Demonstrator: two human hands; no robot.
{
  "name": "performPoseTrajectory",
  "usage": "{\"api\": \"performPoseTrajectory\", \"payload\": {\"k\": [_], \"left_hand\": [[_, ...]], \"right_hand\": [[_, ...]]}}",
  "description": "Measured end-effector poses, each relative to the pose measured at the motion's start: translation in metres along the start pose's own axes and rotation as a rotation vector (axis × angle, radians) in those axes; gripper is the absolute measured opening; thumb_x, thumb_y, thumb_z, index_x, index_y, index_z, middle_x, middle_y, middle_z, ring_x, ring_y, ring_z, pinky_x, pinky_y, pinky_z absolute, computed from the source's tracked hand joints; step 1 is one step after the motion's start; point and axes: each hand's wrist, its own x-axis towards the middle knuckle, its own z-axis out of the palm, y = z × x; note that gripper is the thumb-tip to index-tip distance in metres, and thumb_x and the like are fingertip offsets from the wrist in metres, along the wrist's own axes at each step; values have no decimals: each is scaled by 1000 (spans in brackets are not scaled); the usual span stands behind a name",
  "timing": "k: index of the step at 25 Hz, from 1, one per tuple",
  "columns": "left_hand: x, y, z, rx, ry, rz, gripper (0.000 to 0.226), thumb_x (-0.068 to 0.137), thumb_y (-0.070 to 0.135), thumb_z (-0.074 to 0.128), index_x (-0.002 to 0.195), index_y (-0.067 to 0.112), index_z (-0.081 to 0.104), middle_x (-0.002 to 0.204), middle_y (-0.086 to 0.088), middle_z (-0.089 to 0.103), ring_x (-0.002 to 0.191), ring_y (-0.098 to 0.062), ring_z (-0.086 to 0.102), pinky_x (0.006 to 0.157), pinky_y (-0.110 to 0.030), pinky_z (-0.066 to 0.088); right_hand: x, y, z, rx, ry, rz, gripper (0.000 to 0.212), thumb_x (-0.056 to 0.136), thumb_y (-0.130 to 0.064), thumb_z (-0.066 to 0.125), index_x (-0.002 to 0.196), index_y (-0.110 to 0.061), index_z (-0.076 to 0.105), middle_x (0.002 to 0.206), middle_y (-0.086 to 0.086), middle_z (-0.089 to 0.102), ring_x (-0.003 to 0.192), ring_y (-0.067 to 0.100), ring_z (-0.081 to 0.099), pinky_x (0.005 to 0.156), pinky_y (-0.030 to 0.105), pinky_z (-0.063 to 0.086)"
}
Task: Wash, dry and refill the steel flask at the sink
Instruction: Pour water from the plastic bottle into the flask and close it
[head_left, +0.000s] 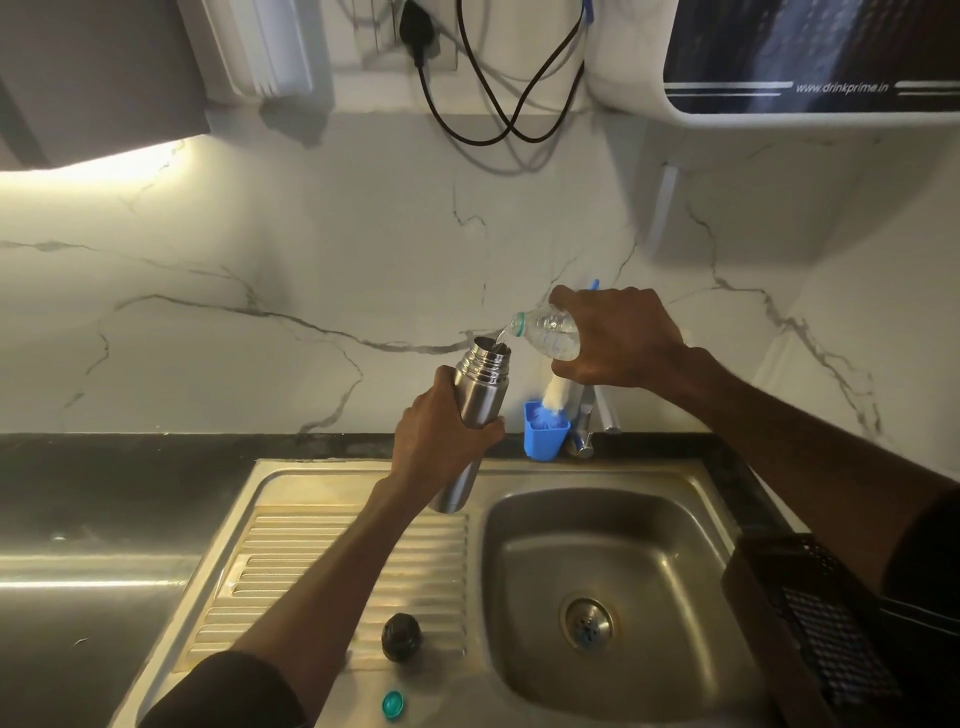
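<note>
Flask of steel, uncapped and tilted, is gripped around its middle by the left hand above the sink rim, while the right hand clasps a clear plastic bottle trickling water into its mouth, with the black cap and teal bottle lid on the sink's drainboard.

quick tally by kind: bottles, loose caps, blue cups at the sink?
Bottles: 2, steel flask in left hand, plastic bottle in right hand
Loose caps: 2, black cap, green cap
Blue cups: 1, blue cup
Total: 5
</note>
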Motion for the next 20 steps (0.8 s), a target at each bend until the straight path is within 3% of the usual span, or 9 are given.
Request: {"api": "performPoseTrajectory", "payload": {"k": [15,20], "left_hand": [[0,5,-2,-21,-5,1,57,78,46,85,114,24,46,101,5,68,75,-14,63,70,-28,46],[3,6,-3,-41,-5,6,60,78,47,86,118,24,47,103,5,70,79,-15,66,73,-31,53]], "right_hand": [[5,2,-2,-51,5,-12,65,79,-62,70,127,-24,50,96,0,71,75,21,65,74,40,59],[9,6,-6,-86,26,-20,67,80,-62,71,132,-25,50,102,-2,72,78,22,65,68,31,46]]}}
